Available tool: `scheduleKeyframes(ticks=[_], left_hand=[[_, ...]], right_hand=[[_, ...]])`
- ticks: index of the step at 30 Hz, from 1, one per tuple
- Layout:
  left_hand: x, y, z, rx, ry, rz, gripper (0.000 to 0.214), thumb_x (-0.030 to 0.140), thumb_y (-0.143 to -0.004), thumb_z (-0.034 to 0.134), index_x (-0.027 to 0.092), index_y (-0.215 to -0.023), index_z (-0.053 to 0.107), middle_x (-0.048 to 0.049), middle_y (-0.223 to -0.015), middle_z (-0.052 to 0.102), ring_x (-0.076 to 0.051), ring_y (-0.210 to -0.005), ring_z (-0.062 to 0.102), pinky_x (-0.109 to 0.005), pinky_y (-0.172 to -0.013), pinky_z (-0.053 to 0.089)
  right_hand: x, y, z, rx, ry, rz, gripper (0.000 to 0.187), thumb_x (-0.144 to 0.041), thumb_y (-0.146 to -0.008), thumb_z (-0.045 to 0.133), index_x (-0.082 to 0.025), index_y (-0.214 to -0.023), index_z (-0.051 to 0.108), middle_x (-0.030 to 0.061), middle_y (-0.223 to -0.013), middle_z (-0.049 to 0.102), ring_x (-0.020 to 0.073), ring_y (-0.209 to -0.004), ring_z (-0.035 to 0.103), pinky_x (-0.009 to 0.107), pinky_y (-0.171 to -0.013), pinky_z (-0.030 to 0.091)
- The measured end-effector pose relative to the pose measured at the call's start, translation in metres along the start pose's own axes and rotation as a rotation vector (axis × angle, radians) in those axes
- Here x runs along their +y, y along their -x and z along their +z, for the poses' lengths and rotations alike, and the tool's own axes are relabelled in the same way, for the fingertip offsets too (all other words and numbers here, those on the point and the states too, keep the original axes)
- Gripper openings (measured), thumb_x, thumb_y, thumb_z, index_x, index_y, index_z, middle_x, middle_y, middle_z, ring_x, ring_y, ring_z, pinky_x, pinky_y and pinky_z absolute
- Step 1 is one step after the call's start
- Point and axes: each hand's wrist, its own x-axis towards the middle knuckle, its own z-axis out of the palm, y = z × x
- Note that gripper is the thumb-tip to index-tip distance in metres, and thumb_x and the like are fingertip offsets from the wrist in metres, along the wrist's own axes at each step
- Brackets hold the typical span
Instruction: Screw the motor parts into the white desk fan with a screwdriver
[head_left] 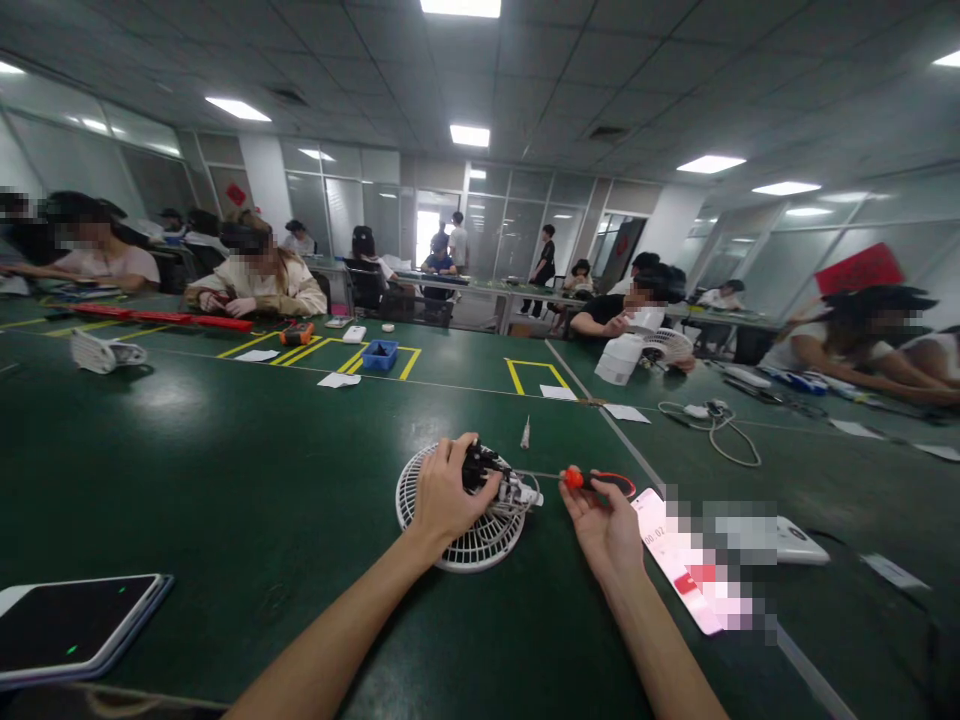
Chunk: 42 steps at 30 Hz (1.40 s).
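A round white fan grille (480,555) lies on the green table in front of me, with a black motor part (474,470) and a white piece with wires (517,492) on top of it. My left hand (439,500) is closed around the black motor part. In my right hand (609,530) is a screwdriver (576,479) with a red and black handle, held between thumb and fingers. Its thin shaft points left, toward the white piece; whether the tip touches a screw cannot be made out. A small pale pointed object (526,432) lies just beyond the grille.
A lit phone (679,555) lies right of my right hand, near a white device (801,542). Another phone-like device (75,625) is at the left edge. Farther off are a blue bin (380,355), a white stand (105,352) and a coiled cable (739,440). Other people sit around the tables.
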Motion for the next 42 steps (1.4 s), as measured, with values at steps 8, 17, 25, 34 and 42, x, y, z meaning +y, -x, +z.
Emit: scheduleKeyframes(ticks=[8,17,25,34,42], left_hand=[[-0.002,0.0,0.001,0.008,-0.001,-0.025,0.053,0.05,-0.084,0.073,0.025,-0.127,0.054,-0.0054,-0.107,0.062,-0.025,-0.095,0.065,-0.039,-0.085,0.051],[-0.004,0.001,0.002,0.012,0.018,-0.034,0.053,0.051,-0.085,0.072,0.025,-0.127,0.053,-0.006,-0.108,0.062,-0.025,-0.094,0.066,-0.04,-0.086,0.052],[-0.004,0.0,0.001,0.005,0.037,-0.032,0.053,0.052,-0.086,0.072,0.024,-0.127,0.054,-0.007,-0.11,0.064,-0.026,-0.097,0.066,-0.042,-0.088,0.052],[-0.003,0.0,0.0,0.03,0.042,-0.014,0.053,0.049,-0.084,0.073,0.024,-0.126,0.055,-0.007,-0.11,0.064,-0.026,-0.096,0.066,-0.041,-0.087,0.052],[-0.003,0.0,-0.001,0.018,0.016,-0.006,0.052,0.048,-0.085,0.07,0.023,-0.127,0.053,-0.0071,-0.108,0.063,-0.025,-0.093,0.065,-0.042,-0.086,0.053]], right_hand=[[0.005,0.001,-0.002,0.026,0.156,-0.115,0.032,-0.02,-0.065,0.086,-0.017,-0.088,0.063,0.0018,-0.068,0.074,0.0153,-0.06,0.071,0.022,-0.056,0.061],[0.01,-0.006,-0.008,0.019,0.208,-0.106,0.039,-0.031,-0.065,0.092,-0.019,-0.085,0.062,0.0013,-0.069,0.074,0.0156,-0.061,0.072,0.022,-0.057,0.061],[0.009,-0.001,-0.001,0.099,0.172,-0.057,0.028,-0.025,-0.072,0.086,-0.019,-0.081,0.061,0.0007,-0.063,0.071,0.0129,-0.055,0.067,0.019,-0.051,0.056],[0.008,0.0,0.001,0.112,0.174,-0.038,0.029,-0.029,-0.076,0.085,-0.02,-0.082,0.058,-0.0008,-0.063,0.07,0.0113,-0.055,0.065,0.017,-0.049,0.053],[0.01,-0.011,-0.01,0.097,0.187,-0.044,0.035,-0.038,-0.076,0.081,-0.024,-0.08,0.049,-0.0096,-0.054,0.055,0.0072,-0.042,0.045,0.016,-0.04,0.041]])
